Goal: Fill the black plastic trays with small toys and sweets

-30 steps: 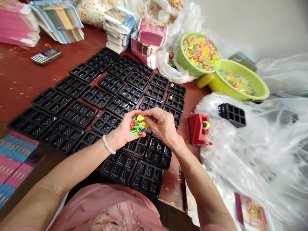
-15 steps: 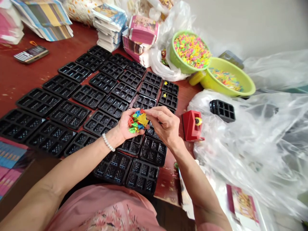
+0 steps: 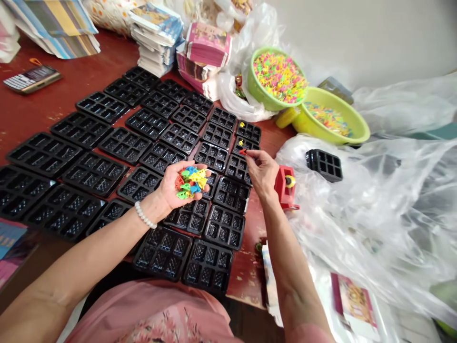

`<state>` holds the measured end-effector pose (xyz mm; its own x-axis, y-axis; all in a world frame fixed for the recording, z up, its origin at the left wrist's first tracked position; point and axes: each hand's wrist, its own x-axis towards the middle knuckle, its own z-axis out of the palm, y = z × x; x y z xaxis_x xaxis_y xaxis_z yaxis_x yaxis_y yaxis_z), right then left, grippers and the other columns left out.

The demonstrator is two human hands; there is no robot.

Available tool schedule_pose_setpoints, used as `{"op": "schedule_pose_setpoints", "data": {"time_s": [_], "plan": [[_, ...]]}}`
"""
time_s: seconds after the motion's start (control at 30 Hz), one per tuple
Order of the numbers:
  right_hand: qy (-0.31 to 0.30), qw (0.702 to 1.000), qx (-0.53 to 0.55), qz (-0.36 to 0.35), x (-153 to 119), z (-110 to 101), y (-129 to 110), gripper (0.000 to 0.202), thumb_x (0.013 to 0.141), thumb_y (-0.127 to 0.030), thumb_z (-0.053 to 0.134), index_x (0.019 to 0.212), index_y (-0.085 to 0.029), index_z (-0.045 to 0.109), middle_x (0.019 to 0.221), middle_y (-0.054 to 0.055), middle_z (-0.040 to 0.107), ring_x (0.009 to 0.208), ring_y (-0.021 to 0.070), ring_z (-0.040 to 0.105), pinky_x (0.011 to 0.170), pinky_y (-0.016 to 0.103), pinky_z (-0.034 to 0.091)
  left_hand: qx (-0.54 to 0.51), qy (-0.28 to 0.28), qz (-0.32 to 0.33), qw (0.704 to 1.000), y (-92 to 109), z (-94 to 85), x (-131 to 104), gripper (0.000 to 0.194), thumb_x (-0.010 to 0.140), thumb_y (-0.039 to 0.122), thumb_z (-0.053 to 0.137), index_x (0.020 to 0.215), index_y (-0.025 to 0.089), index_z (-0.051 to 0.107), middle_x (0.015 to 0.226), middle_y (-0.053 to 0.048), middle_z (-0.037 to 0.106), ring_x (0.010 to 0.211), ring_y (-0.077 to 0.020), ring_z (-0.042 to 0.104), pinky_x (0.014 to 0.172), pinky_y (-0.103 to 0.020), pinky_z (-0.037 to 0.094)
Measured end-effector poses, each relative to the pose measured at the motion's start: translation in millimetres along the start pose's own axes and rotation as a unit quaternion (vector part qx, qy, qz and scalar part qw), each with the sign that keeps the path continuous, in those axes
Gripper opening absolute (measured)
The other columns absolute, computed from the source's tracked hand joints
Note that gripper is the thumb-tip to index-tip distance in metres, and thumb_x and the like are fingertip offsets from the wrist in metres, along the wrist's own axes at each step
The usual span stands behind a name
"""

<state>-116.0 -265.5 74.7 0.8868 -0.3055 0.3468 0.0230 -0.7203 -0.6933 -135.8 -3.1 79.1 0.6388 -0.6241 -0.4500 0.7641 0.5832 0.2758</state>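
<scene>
My left hand (image 3: 170, 186) is palm up and cupped around a pile of small plastic pieces (image 3: 193, 181) in red, blue, green and yellow. Their exact kind is too small to tell. Between thumb and fingertips of my right hand (image 3: 262, 169) is a small red plastic piece (image 3: 243, 152). It is held at the near side of a black compartment tray (image 3: 254, 146) in which a yellow piece (image 3: 241, 142) lies. The tray behind that one (image 3: 253, 132) also has a yellow piece (image 3: 242, 124) in a compartment. Many more black trays (image 3: 146, 124) lie in rows under and around my hands.
Two green basins (image 3: 255, 88) of small colourful pieces stand at the back right. A red tape dispenser (image 3: 285, 190) is right of my right hand. Clear plastic sheeting (image 3: 357, 214), stacked black trays (image 3: 326, 164), card stacks (image 3: 157, 43) and a phone (image 3: 34, 78) surround the rows.
My right hand has moved away from my left palm, right and forward to the trays, with a red piece in its fingers. My left hand has shifted slightly left, still holding the pile.
</scene>
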Motion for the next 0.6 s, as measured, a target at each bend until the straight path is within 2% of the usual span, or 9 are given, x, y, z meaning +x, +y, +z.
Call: {"op": "schedule_pose_setpoints", "data": {"time_s": [0.07, 0.13, 0.23, 0.33, 0.4, 0.47, 0.5, 0.6], "plan": [[-0.033, 0.998, -0.046, 0.013, 0.8, 5.3, 10.4, 0.017, 0.088, -0.027, 0.070, 0.098, -0.021, 0.083, 0.076, 0.000, 0.074, 0.060, 0.0125, 0.055, 0.065, 0.029, 0.046, 0.007, 0.006, 0.006, 1.000, 2.7, -1.7, -2.5, 0.031, 0.095, 0.026, 0.048, 0.091, 0.010, 0.074, 0.088, -0.014, 0.074, 0.063, -0.0292, 0.072, 0.039, -0.032, 0.052], [-0.051, 0.998, -0.042, 0.005, -5.9, 10.3, 9.2, 0.018, 0.089, -0.027, 0.069, 0.100, -0.021, 0.082, 0.087, 0.003, 0.077, 0.064, 0.0140, 0.059, 0.069, 0.031, 0.049, 0.012, 0.007, 0.007, 1.000, 3.4, -1.3, -3.7, 0.031, 0.095, 0.027, 0.048, 0.091, 0.010, 0.074, 0.089, -0.014, 0.074, 0.063, -0.0287, 0.071, 0.039, -0.031, 0.051], [-0.080, 0.995, 0.044, -0.045, -25.3, 12.0, -12.3, 0.025, 0.094, -0.033, 0.067, 0.112, -0.023, 0.080, 0.103, 0.005, 0.078, 0.075, 0.0158, 0.064, 0.079, 0.034, 0.055, 0.016, 0.012, -0.003, 1.000, 0.2, 2.1, -3.0, 0.030, 0.094, 0.026, 0.048, 0.094, 0.010, 0.073, 0.090, -0.015, 0.075, 0.062, -0.0286, 0.071, 0.038, -0.030, 0.050], [-0.200, 0.962, 0.146, -0.118, -47.2, 8.4, -41.1, 0.032, 0.097, -0.042, 0.066, 0.125, -0.028, 0.074, 0.120, 0.005, 0.076, 0.092, 0.0179, 0.070, 0.087, 0.036, 0.058, 0.012, 0.029, -0.024, 0.999, -7.2, 6.3, -1.4, 0.030, 0.095, 0.026, 0.047, 0.097, 0.009, 0.073, 0.082, -0.015, 0.074, 0.060, -0.0294, 0.072, 0.037, -0.031, 0.051], [-0.249, 0.939, 0.170, -0.165, -58.9, 6.1, -53.9, 0.028, 0.099, -0.041, 0.065, 0.122, -0.029, 0.075, 0.125, 0.005, 0.074, 0.106, 0.0198, 0.070, 0.095, 0.038, 0.058, 0.006, 0.042, -0.040, 0.998, -12.8, 8.6, -1.0, 0.029, 0.095, 0.026, 0.047, 0.092, 0.009, 0.071, 0.075, -0.014, 0.071, 0.058, -0.0298, 0.071, 0.036, -0.032, 0.052], [-0.235, 0.941, 0.167, -0.179, -67.2, 4.5, -59.4, 0.020, 0.100, -0.036, 0.064, 0.112, -0.028, 0.078, 0.116, 0.004, 0.077, 0.108, 0.0202, 0.071, 0.098, 0.039, 0.057, 0.005, 0.047, -0.056, 0.997, -17.9, 10.3, -1.7, 0.029, 0.095, 0.025, 0.048, 0.086, 0.009, 0.070, 0.070, -0.013, 0.069, 0.057, -0.0303, 0.072, 0.036, -0.032, 0.052], [-0.218, 0.947, 0.167, -0.169, -70.0, 3.7, -59.9, 0.018, 0.100, -0.035, 0.064, 0.108, -0.027, 0.079, 0.109, 0.004, 0.078, 0.103, 0.0196, 0.072, 0.096, 0.038, 0.058, 0.006, 0.045, -0.062, 0.997, -20.0, 11.0, -2.4, 0.028, 0.095, 0.025, 0.048, 0.085, 0.009, 0.069, 0.069, -0.012, 0.069, 0.057, -0.0305, 0.072, 0.036, -0.032, 0.052], [-0.178, 0.958, 0.208, -0.079, -73.6, -0.6, -56.8, 0.017, 0.097, -0.037, 0.068, 0.103, -0.025, 0.078, 0.096, 0.002, 0.077, 0.083, 0.0166, 0.072, 0.081, 0.034, 0.060, 0.008, 0.021, -0.076, 0.997, -23.7, 11.9, -5.9, 0.028, 0.095, 0.024, 0.048, 0.092, 0.009, 0.071, 0.074, -0.013, 0.071, 0.059, -0.0305, 0.072, 0.036, -0.031, 0.051]]}}
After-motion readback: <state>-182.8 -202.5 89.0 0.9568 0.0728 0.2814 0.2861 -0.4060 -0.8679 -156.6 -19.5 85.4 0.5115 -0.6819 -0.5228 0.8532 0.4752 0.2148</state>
